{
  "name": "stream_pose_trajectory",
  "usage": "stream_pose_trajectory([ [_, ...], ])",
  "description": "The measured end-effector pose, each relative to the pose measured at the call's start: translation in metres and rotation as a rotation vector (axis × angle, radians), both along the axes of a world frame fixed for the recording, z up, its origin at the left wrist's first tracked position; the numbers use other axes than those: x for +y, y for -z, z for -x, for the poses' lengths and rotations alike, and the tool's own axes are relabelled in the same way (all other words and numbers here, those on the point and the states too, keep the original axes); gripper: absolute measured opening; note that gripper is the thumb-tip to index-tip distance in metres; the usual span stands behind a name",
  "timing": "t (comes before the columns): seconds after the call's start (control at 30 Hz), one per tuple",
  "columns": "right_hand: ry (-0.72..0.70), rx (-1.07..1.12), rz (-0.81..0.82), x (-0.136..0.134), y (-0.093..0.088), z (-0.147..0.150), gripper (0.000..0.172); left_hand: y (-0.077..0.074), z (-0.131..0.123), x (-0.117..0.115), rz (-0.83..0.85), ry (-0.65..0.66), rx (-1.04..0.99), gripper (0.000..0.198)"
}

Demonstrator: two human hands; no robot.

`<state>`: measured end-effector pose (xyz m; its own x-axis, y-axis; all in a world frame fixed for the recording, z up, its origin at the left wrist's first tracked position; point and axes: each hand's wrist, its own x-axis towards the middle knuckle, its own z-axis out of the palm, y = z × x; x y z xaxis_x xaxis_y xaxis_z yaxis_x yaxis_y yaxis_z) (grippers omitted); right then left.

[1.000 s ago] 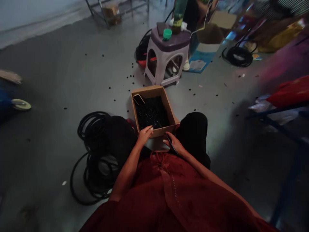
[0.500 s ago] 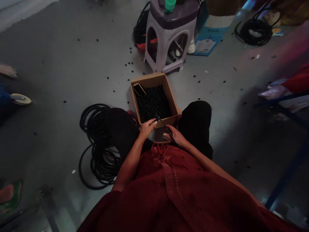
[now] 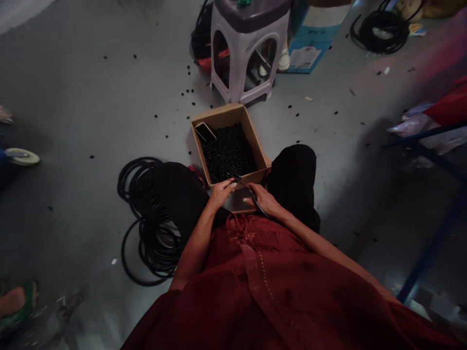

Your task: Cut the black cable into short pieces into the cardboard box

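An open cardboard box (image 3: 203,154) stands on the floor between my knees, filled with several small black pieces (image 3: 228,153). A phone (image 3: 205,131) leans in its far left corner. My left hand (image 3: 221,192) rests at the box's near rim, fingers curled round the end of a thin black tube. My right hand (image 3: 261,200) is closed on a dark cutting tool (image 3: 248,190) whose tip points at the left hand over the rim.
A coil of black tubing (image 3: 146,221) lies on the floor beside my left knee. A pale plastic stool (image 3: 245,53) stands beyond the box, with another black coil (image 3: 379,31) at the far right. Small black bits are scattered over the grey floor. Blue frame legs (image 3: 430,248) stand at right.
The view has tilted down, so the box and stool sit higher in the frame. Both hands stay at the box's near rim with the tool between them.
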<state>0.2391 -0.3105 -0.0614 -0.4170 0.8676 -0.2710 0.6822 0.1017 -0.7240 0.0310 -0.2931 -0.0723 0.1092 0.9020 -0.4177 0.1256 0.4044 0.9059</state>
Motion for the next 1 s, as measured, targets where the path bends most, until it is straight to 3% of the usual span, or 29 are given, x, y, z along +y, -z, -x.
stream_pose_trajectory([
  [0.33, -0.034, -0.091, 0.004, 0.004, -0.006, 0.006, 0.058, 0.001, 0.002, 0.000, 0.003, 0.006, 0.041, 0.053],
  [0.5, -0.039, -0.081, 0.012, 0.005, 0.003, 0.006, 0.046, 0.006, 0.002, 0.000, 0.009, 0.009, 0.030, 0.053],
  [0.73, -0.021, -0.073, 0.020, 0.007, 0.014, 0.006, 0.042, 0.013, -0.001, 0.001, 0.010, 0.014, 0.004, 0.056],
  [1.0, 0.000, -0.073, 0.041, 0.007, 0.017, 0.006, 0.035, 0.006, -0.001, 0.004, -0.012, 0.112, -0.027, 0.048],
])
